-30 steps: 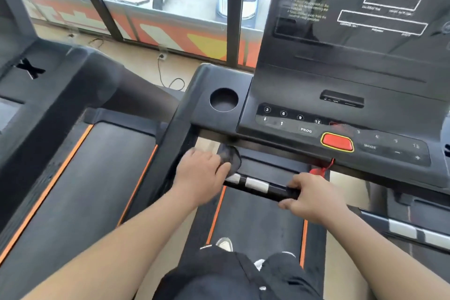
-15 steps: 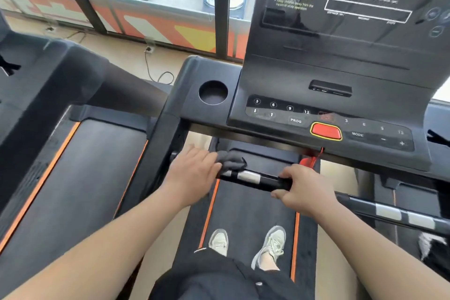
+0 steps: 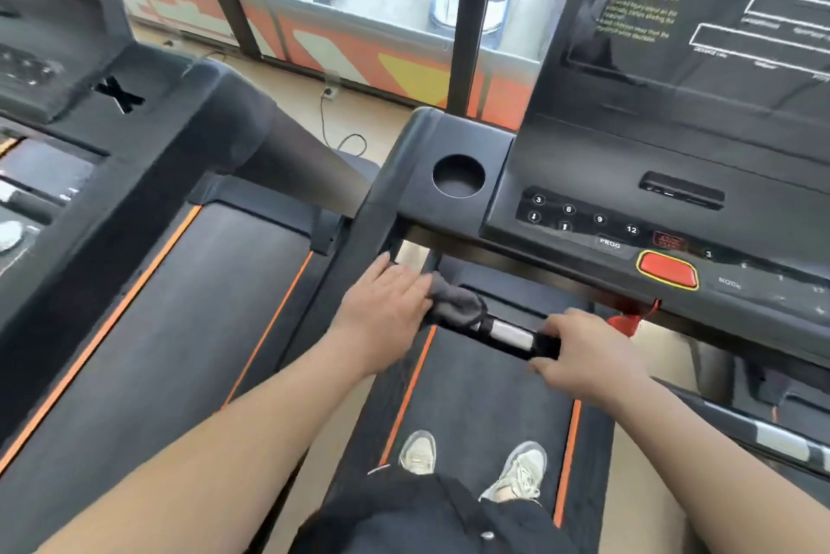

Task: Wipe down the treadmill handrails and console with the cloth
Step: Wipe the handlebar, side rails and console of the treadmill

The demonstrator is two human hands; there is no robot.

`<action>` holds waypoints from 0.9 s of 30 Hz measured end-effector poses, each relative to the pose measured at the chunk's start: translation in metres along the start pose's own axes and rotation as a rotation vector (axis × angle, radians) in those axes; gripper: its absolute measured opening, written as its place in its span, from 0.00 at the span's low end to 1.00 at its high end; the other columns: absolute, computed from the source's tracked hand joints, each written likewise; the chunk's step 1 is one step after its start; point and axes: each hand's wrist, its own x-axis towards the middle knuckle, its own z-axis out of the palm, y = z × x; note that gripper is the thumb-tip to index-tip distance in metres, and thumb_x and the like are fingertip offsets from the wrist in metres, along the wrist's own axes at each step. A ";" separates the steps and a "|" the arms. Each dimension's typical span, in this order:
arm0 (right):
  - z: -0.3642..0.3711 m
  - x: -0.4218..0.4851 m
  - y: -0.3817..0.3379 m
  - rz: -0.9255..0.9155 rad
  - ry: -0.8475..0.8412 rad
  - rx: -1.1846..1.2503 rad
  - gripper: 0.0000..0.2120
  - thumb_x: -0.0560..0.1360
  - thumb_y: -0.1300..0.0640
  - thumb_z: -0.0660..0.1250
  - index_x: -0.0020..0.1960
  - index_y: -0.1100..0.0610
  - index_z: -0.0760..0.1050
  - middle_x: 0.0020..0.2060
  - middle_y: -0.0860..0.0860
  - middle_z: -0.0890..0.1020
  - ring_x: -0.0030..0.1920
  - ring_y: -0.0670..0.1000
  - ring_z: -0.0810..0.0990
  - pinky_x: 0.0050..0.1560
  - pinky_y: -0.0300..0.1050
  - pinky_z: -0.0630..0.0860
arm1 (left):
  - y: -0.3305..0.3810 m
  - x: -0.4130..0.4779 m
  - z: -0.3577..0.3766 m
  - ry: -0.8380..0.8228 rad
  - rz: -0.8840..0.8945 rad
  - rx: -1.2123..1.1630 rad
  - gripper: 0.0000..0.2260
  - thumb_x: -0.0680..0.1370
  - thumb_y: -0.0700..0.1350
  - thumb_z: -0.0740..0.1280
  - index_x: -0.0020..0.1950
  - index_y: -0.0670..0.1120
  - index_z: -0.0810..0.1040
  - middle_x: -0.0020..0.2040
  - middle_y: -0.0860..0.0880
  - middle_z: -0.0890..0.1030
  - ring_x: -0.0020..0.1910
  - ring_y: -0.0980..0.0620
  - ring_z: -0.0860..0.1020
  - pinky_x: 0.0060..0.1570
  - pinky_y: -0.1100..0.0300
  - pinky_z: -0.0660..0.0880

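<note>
A black handrail bar (image 3: 509,334) with a silver sensor patch runs across in front of me, below the treadmill console (image 3: 629,176). My left hand (image 3: 386,311) presses a dark grey cloth (image 3: 458,304) onto the bar's left end, fingers stretched over it. My right hand (image 3: 584,356) is closed around the same bar further right. The console has numbered buttons and a red stop button (image 3: 668,275) with a red safety cord hanging under it. A second handrail (image 3: 772,436) shows at the lower right.
A round cup holder (image 3: 458,176) sits at the console's left. Another treadmill (image 3: 148,266) stands close on the left. My feet in pale shoes (image 3: 471,463) are on the belt. Ahead are a window, parked cars and a wall socket with a cable.
My left hand has flattened out over the cloth and slid a little left along the bar. The right hand keeps its grip. The camera has tilted down and shifted.
</note>
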 end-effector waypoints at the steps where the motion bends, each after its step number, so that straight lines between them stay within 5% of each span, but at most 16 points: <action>1: 0.000 0.000 0.001 -0.002 0.004 -0.003 0.16 0.68 0.38 0.71 0.51 0.46 0.77 0.47 0.44 0.76 0.55 0.49 0.78 0.50 0.48 0.78 | -0.006 -0.001 -0.002 -0.010 -0.044 0.051 0.16 0.82 0.48 0.55 0.61 0.44 0.78 0.53 0.47 0.82 0.56 0.43 0.79 0.76 0.46 0.61; 5: 0.005 -0.004 0.001 0.014 0.061 0.018 0.16 0.69 0.37 0.71 0.52 0.44 0.77 0.47 0.42 0.75 0.55 0.48 0.78 0.46 0.44 0.75 | 0.049 0.022 -0.004 -0.047 -0.264 0.063 0.12 0.79 0.46 0.58 0.48 0.44 0.80 0.43 0.43 0.81 0.46 0.40 0.77 0.73 0.41 0.63; 9: 0.008 -0.006 0.000 0.034 0.096 0.015 0.16 0.68 0.37 0.70 0.48 0.46 0.76 0.44 0.44 0.74 0.53 0.49 0.78 0.42 0.44 0.72 | 0.102 0.027 0.005 0.006 -0.098 -0.194 0.13 0.81 0.50 0.59 0.54 0.46 0.80 0.48 0.47 0.81 0.51 0.41 0.76 0.71 0.41 0.66; 12: 0.008 -0.007 0.000 0.036 0.097 0.014 0.16 0.68 0.38 0.70 0.48 0.47 0.76 0.44 0.44 0.74 0.52 0.50 0.78 0.42 0.45 0.74 | 0.076 0.020 0.005 -0.036 0.039 -0.197 0.17 0.81 0.53 0.58 0.62 0.47 0.79 0.55 0.49 0.81 0.56 0.44 0.76 0.69 0.45 0.69; 17: 0.007 -0.006 0.001 0.050 0.082 0.063 0.17 0.68 0.37 0.71 0.52 0.45 0.78 0.46 0.43 0.75 0.54 0.48 0.77 0.48 0.47 0.77 | 0.014 0.030 -0.028 -0.258 -0.062 0.100 0.15 0.84 0.48 0.52 0.52 0.50 0.78 0.50 0.49 0.81 0.50 0.42 0.78 0.49 0.50 0.71; 20: 0.007 -0.008 0.001 0.039 0.103 0.086 0.16 0.69 0.38 0.72 0.52 0.45 0.79 0.46 0.43 0.76 0.55 0.49 0.77 0.50 0.47 0.77 | 0.043 0.044 -0.034 -0.327 -0.140 0.196 0.17 0.81 0.47 0.49 0.50 0.50 0.77 0.49 0.49 0.81 0.49 0.43 0.77 0.56 0.47 0.67; 23: 0.015 -0.014 0.006 0.013 0.150 0.097 0.16 0.70 0.38 0.71 0.54 0.45 0.79 0.47 0.43 0.77 0.56 0.49 0.77 0.51 0.48 0.77 | 0.097 0.042 -0.016 -0.282 -0.038 -0.099 0.13 0.81 0.48 0.56 0.49 0.47 0.79 0.46 0.46 0.82 0.48 0.41 0.79 0.62 0.44 0.67; 27: 0.025 -0.039 0.026 -0.007 0.243 0.202 0.25 0.69 0.38 0.75 0.63 0.47 0.78 0.57 0.41 0.79 0.63 0.49 0.75 0.58 0.46 0.75 | 0.069 0.023 0.001 -0.102 0.117 -0.171 0.18 0.82 0.52 0.56 0.62 0.45 0.80 0.55 0.48 0.83 0.54 0.44 0.78 0.63 0.48 0.72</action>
